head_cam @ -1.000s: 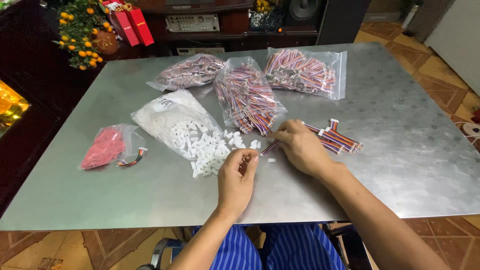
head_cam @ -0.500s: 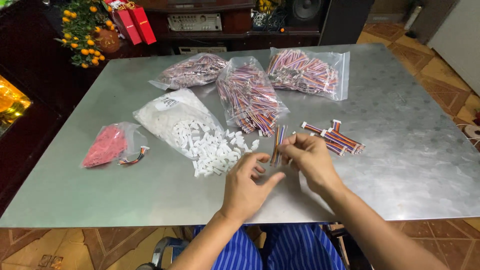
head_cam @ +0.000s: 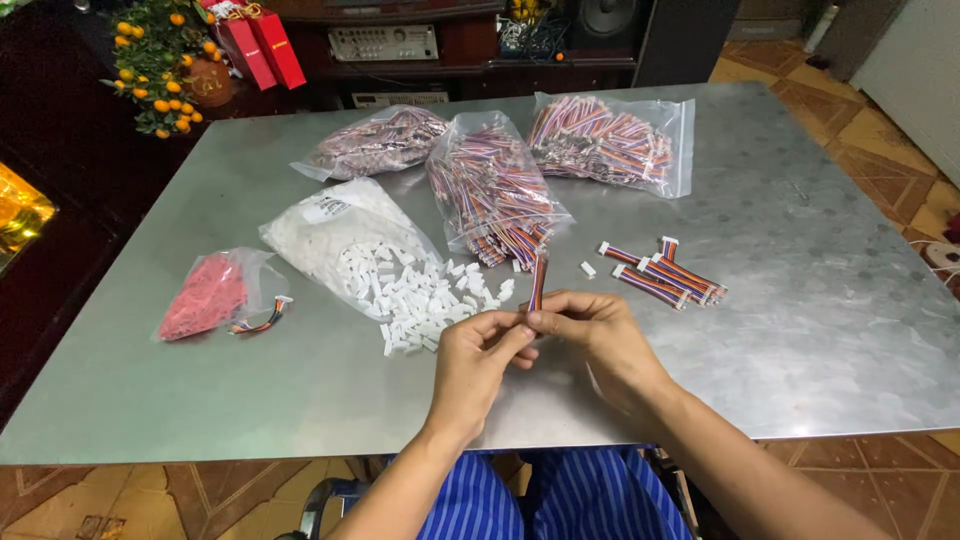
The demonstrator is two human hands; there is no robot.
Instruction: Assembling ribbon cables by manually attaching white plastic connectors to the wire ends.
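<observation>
Two hands meet over the near middle of the metal counter [head_cam: 800,330], and between them stands a short striped wire bundle [head_cam: 538,283], held nearly upright. The right hand [head_cam: 600,335] pinches the bundle's lower end between thumb and fingers, closed around it. The left hand [head_cam: 480,365] comes in from the other side with its fingertips curled narrow against the same lower end; whether it truly grips the wires or only touches them is hard to tell from this angle.

Taking the wire bundle as the mark: just to its left lies a spill of small white plastic connectors [head_cam: 425,295], pouring out of an open clear bag of white connectors [head_cam: 335,235] further left and a little beyond. Well to the left of that sits a small bag of red pieces [head_cam: 205,295], with a loose wired connector [head_cam: 262,318] touching its near corner. Directly beyond the bundle is an open bag of striped wires [head_cam: 495,190], its mouth turned toward the hands. To the far left of that bag lies a bag of pinkish wires [head_cam: 375,140], and to the far right a flat sealed bag of striped wires [head_cam: 612,142]. To the right of the bundle, apart from both hands, a small loose pile of finished wire leads [head_cam: 665,277] rests on the counter, and one single white connector [head_cam: 588,269] lies between that pile and the bundle.
</observation>
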